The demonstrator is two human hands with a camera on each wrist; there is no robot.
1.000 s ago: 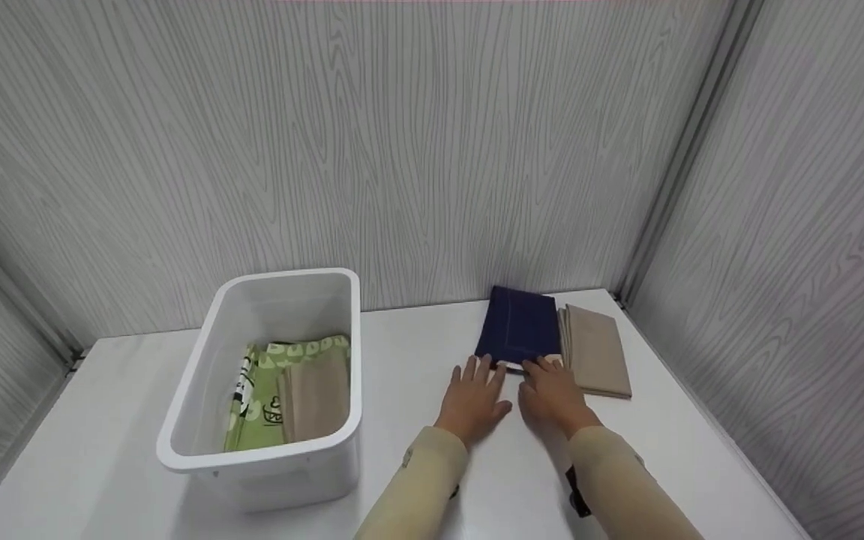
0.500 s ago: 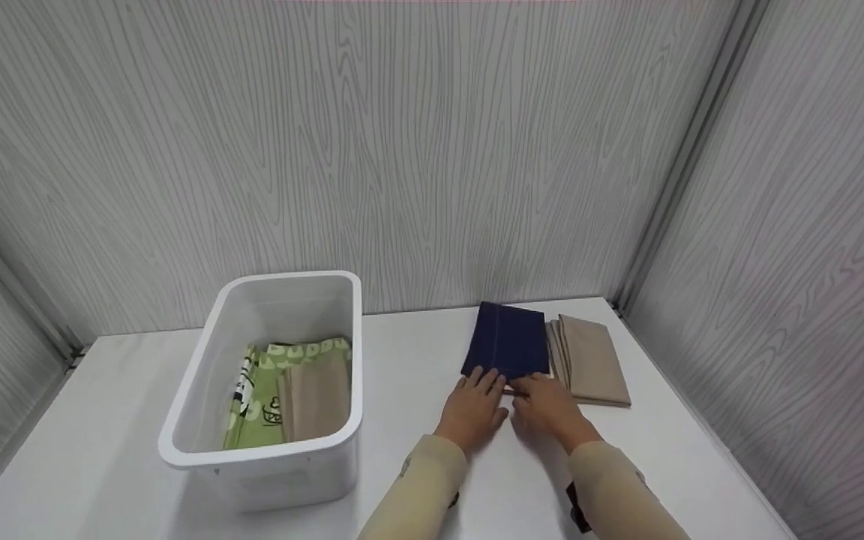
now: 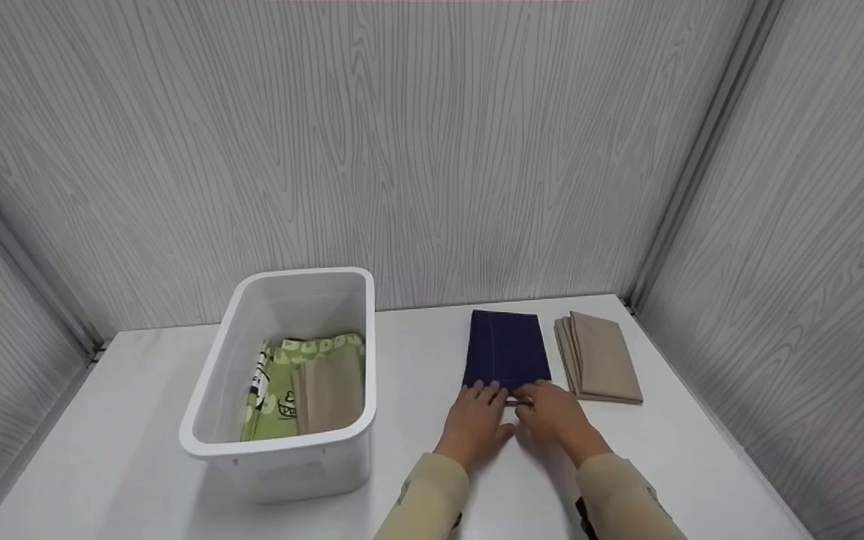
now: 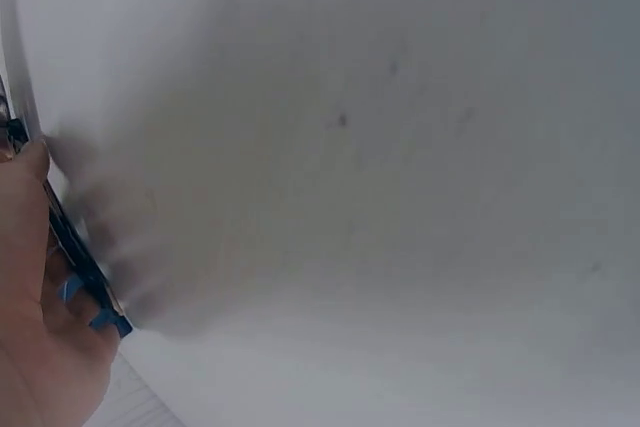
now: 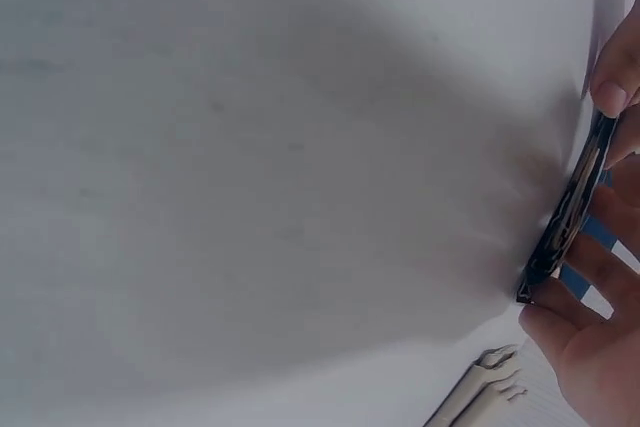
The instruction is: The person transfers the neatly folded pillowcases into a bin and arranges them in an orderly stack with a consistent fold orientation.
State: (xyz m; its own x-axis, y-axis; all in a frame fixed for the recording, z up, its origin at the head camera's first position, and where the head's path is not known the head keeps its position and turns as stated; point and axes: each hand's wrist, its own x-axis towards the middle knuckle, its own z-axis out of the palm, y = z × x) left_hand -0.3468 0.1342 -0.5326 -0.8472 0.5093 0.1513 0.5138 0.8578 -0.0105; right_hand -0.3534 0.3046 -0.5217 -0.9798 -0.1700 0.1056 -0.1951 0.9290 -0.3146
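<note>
A folded navy-blue cloth (image 3: 507, 349) with a stitched line lies flat on the white table in the head view. My left hand (image 3: 473, 424) rests its outstretched fingers on the near left part of it. On the near right part, my right hand (image 3: 556, 420) touches the cloth with its fingers, slightly bent. Both wrist views show the cloth's dark layered edge (image 5: 570, 207) right at the hands, with fingers reaching over its top. To the right sits a folded beige cloth (image 3: 604, 360), apart from the hands.
At the left stands a white plastic bin (image 3: 372, 360) holding a green patterned cloth (image 3: 277, 416) and a beige folded cloth (image 3: 334, 390). Grey wood-grain walls (image 3: 432, 150) enclose the table (image 3: 417, 352) at the back and both sides.
The navy cloth has moved nearer to me and left, away from the beige cloth, so a gap shows between them. Both hands have come back with it. The head view has shifted slightly.
</note>
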